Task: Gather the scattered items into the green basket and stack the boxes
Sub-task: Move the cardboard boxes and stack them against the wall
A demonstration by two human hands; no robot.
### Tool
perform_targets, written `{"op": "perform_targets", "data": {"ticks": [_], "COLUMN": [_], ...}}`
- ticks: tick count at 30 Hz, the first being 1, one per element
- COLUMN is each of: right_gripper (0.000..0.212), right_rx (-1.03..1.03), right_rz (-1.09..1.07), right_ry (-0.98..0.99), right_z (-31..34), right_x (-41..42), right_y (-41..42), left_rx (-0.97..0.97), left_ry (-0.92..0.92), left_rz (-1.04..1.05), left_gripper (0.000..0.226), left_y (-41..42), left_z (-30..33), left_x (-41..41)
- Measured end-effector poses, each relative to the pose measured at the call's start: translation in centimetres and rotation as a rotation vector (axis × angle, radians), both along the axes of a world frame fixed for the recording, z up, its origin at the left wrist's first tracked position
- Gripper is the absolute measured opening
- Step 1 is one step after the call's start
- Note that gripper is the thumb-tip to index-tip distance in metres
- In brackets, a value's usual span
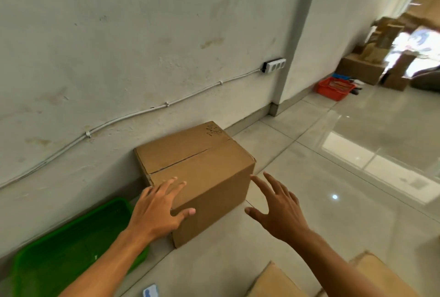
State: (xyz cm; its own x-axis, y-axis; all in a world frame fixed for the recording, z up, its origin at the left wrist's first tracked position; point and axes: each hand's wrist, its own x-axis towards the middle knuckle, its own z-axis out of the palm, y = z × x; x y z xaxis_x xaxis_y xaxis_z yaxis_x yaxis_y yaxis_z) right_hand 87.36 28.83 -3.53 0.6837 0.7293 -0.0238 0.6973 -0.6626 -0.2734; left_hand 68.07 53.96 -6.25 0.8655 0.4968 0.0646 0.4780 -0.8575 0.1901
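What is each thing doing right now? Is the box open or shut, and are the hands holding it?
Brown cardboard box: flaps shut, upright on the floor against the wall.
Green plastic basket: on the floor, nothing visible inside.
Left hand: open, spread on the box's near top corner.
Right hand: open, fingers spread, beside the box, not touching.
White power strip: mounted on the wall, no plugs in its sockets.

Matt brown cardboard box (pixel 200 177); glossy green plastic basket (pixel 71 244); polished floor tiles (pixel 333 177); rough stained wall (pixel 119 35).
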Motion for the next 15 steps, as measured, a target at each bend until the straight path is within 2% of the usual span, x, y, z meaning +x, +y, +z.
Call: {"op": "perform_targets", "data": {"ticks": [3, 8, 15], "right_gripper": [0.087, 0.087, 0.088], "right_rx": [0.025, 0.187, 0.234], "right_rz": [-0.049, -0.150, -0.270], "right_ry": [-0.033, -0.073, -0.106], "right_z": [2.4, 5.3, 5.2], "right_x": [-4.3, -11.7, -19.2], "right_y": [-3.2, -9.3, -18.3], "left_rx": [0.034, 0.042, 0.062], "left_ry": [-0.092, -0.264, -0.292], "left_rz": [-0.124, -0.254, -0.412], "left_gripper": [0.092, 0.086, 0.083], "left_y": [-2.8, -8.6, -16.6], "left_z": [4.7, 10.7, 12.2], "left_x": [-2.0, -6.7, -11.2]}}
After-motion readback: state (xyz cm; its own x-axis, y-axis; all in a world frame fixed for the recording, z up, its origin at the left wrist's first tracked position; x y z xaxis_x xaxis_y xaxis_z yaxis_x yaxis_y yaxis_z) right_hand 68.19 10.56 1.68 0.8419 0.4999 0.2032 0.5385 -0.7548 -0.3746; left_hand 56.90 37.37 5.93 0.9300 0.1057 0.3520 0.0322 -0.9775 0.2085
